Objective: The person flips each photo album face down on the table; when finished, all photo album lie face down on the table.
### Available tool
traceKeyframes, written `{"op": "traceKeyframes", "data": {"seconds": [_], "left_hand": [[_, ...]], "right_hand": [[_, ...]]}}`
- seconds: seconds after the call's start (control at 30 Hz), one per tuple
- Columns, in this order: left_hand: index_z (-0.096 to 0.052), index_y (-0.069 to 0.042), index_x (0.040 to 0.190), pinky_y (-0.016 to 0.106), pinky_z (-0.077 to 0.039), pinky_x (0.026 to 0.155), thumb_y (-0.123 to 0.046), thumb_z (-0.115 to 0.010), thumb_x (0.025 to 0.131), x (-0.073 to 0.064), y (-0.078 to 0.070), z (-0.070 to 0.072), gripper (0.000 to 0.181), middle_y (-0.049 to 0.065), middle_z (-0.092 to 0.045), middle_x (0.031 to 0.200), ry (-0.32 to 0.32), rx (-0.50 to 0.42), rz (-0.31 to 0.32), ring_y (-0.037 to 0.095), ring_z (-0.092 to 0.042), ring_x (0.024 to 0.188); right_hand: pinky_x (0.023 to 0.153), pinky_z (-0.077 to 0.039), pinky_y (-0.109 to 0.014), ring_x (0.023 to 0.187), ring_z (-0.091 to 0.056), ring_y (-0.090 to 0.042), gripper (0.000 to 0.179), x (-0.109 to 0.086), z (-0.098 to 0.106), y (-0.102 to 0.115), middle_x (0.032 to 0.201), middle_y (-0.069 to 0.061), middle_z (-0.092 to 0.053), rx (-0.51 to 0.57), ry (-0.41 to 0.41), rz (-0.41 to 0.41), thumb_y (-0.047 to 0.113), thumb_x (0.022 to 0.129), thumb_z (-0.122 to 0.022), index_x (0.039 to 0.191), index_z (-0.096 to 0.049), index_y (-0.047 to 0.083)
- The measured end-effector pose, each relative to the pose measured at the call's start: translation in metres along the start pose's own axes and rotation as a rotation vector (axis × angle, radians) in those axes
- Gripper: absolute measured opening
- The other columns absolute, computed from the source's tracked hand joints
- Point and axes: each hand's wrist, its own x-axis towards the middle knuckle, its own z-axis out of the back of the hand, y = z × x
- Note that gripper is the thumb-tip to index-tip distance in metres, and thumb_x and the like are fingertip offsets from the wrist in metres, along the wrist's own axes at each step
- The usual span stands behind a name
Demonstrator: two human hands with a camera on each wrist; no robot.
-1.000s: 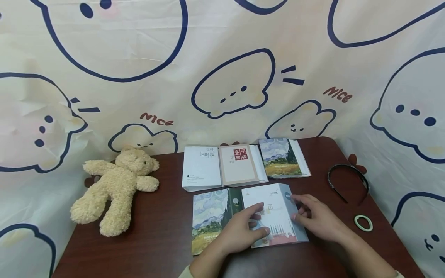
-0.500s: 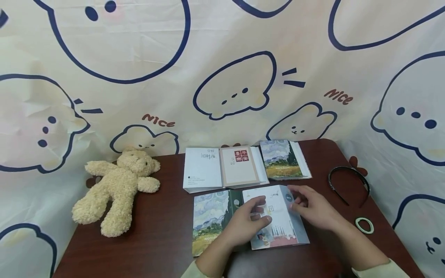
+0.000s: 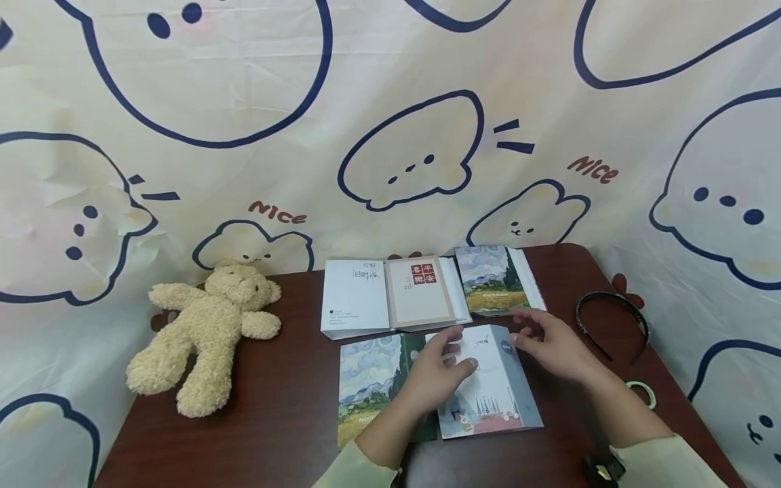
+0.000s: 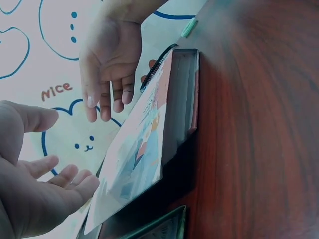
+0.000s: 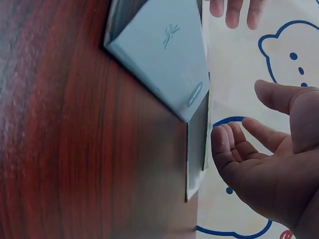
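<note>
A white photo album (image 3: 488, 386) with a pink-and-blue print and a grey-blue spine lies near the front of the table. Over its left side hovers my left hand (image 3: 436, 376), fingers loosely bent and holding nothing. Off the album's upper right corner is my right hand (image 3: 556, 347), also relaxed and holding nothing. Both wrist views show a gap between the hands and the white album (image 4: 137, 144). Left of it, partly behind my left forearm, lies an album with a painted landscape cover (image 3: 369, 379).
Behind stand a white album (image 3: 356, 295), a beige album with a red stamp (image 3: 421, 295) and another landscape album (image 3: 493, 281). A teddy bear (image 3: 213, 332) lies at the left. On the right are a black headband (image 3: 579, 315) and a pale green ring (image 3: 650, 393), partly hidden.
My right hand has left the white album's spine edge and moved up and away. The left hand has lifted from the cover and shifted up slightly. The albums stay put.
</note>
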Motion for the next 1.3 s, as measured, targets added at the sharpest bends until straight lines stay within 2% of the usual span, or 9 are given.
{"op": "traceKeyframes", "data": {"seconds": [0.13,0.3,0.43,0.53,0.8,1.07,1.3], "left_hand": [[-0.053,-0.007,0.149,0.048,-0.049,0.109,-0.023,-0.070,0.099,0.007,0.002,-0.001,0.055,0.011,-0.056,0.146,-0.013,-0.007,0.008,0.031,-0.056,0.132],[-0.055,-0.013,0.149,0.050,-0.051,0.106,-0.027,-0.072,0.098,0.014,0.003,-0.003,0.055,0.006,-0.058,0.145,-0.029,-0.003,0.039,0.029,-0.057,0.131],[-0.055,-0.015,0.149,0.052,-0.051,0.104,-0.029,-0.072,0.098,0.022,0.002,-0.004,0.056,0.005,-0.060,0.143,-0.048,-0.004,0.059,0.028,-0.058,0.131],[-0.055,-0.014,0.149,0.051,-0.052,0.103,-0.028,-0.073,0.097,0.029,0.000,-0.005,0.056,0.006,-0.062,0.140,-0.049,-0.027,0.078,0.027,-0.058,0.130],[-0.056,-0.015,0.148,0.045,-0.053,0.102,-0.026,-0.073,0.097,0.043,-0.003,-0.008,0.054,0.005,-0.063,0.136,-0.033,-0.116,0.123,0.023,-0.060,0.128],[-0.054,-0.014,0.149,0.044,-0.052,0.105,-0.028,-0.074,0.096,0.058,-0.009,-0.005,0.059,0.008,-0.059,0.145,-0.050,-0.164,0.129,0.023,-0.058,0.130],[-0.051,-0.014,0.151,0.043,-0.052,0.105,-0.025,-0.074,0.096,0.072,-0.009,-0.006,0.061,0.006,-0.058,0.146,-0.079,-0.171,0.168,0.025,-0.057,0.132]], "right_hand": [[0.085,-0.052,-0.038,0.105,-0.059,-0.027,0.053,0.005,0.000,-0.007,0.134,-0.018,-0.062,0.025,-0.014,-0.007,0.024,0.101,-0.069,0.147,-0.054,0.005],[0.086,-0.052,-0.038,0.108,-0.059,-0.028,0.053,0.011,0.001,-0.011,0.136,-0.018,-0.061,0.042,-0.031,-0.009,0.026,0.101,-0.068,0.148,-0.053,0.006],[0.087,-0.052,-0.038,0.110,-0.058,-0.030,0.054,0.019,0.001,-0.011,0.135,-0.018,-0.061,0.066,-0.046,-0.047,0.029,0.101,-0.068,0.148,-0.053,0.007],[0.089,-0.052,-0.039,0.112,-0.058,-0.031,0.054,0.025,0.000,-0.013,0.133,-0.019,-0.060,0.084,-0.065,-0.066,0.028,0.102,-0.067,0.148,-0.053,0.006],[0.089,-0.054,-0.036,0.111,-0.061,-0.033,0.050,0.036,-0.004,-0.018,0.133,-0.021,-0.061,0.099,-0.130,-0.054,0.022,0.101,-0.067,0.145,-0.054,0.002],[0.093,-0.054,-0.047,0.111,-0.062,-0.034,0.048,0.047,-0.006,-0.023,0.129,-0.021,-0.062,0.080,-0.194,-0.060,0.018,0.100,-0.068,0.143,-0.056,0.002],[0.082,-0.053,-0.041,0.102,-0.062,-0.031,0.045,0.053,-0.006,-0.024,0.128,-0.020,-0.063,0.001,-0.235,-0.037,0.019,0.099,-0.070,0.140,-0.060,0.003]]}}
